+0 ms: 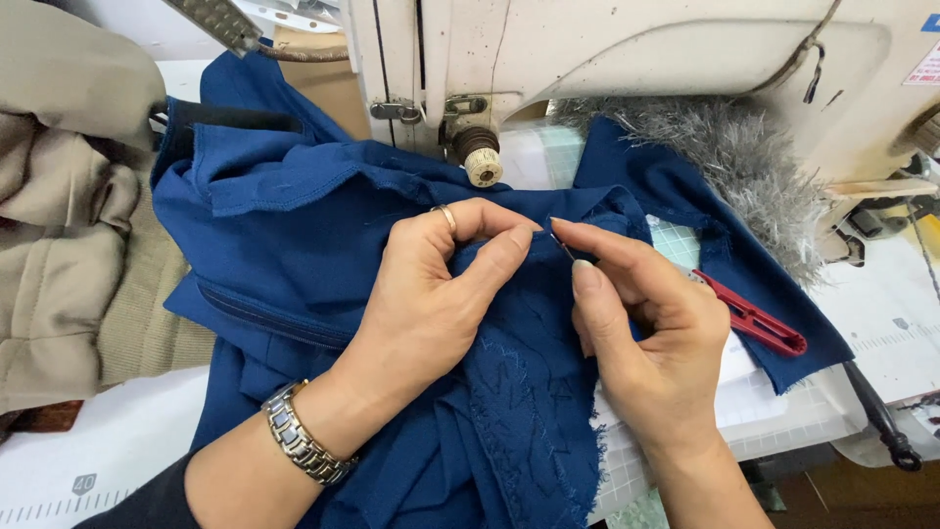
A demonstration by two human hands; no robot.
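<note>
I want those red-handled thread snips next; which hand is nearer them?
Right. The right hand lies directly beside the red-handled thread snips, partly covering them; the left hand sits farther left, pinching blue fabric.

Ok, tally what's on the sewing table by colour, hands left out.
Blue: 1, the blue garment
Red: 1, the red thread snips
Grey: 1, the grey fur trim
Beige: 1, the beige garment
Cream: 1, the sewing machine
Total: 5
</note>
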